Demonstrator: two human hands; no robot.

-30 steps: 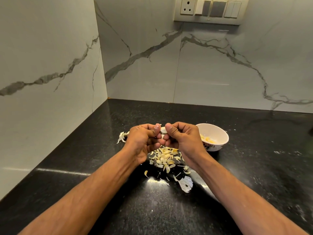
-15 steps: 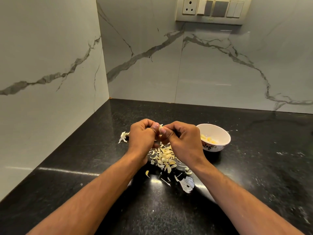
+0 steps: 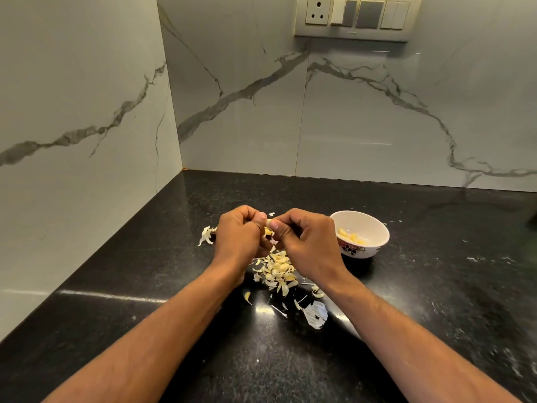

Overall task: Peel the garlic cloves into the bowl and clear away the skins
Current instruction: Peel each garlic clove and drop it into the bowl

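My left hand and my right hand meet over the black counter, and both pinch one small garlic clove between thumbs and fingertips; most of the clove is hidden by the fingers. Below the hands lies a pile of pale garlic skins. A white bowl with a flower print stands just right of my right hand, with a few peeled yellowish cloves inside.
More skin scraps lie left of my left hand, and a larger white papery piece sits nearer me. Marble walls close off the counter at the left and back. A switch panel hangs on the back wall.
Both hands have stayed together over the skin pile, working the clove between the fingertips. A bit more skin has come loose near the thumbs. The bowl has not moved.
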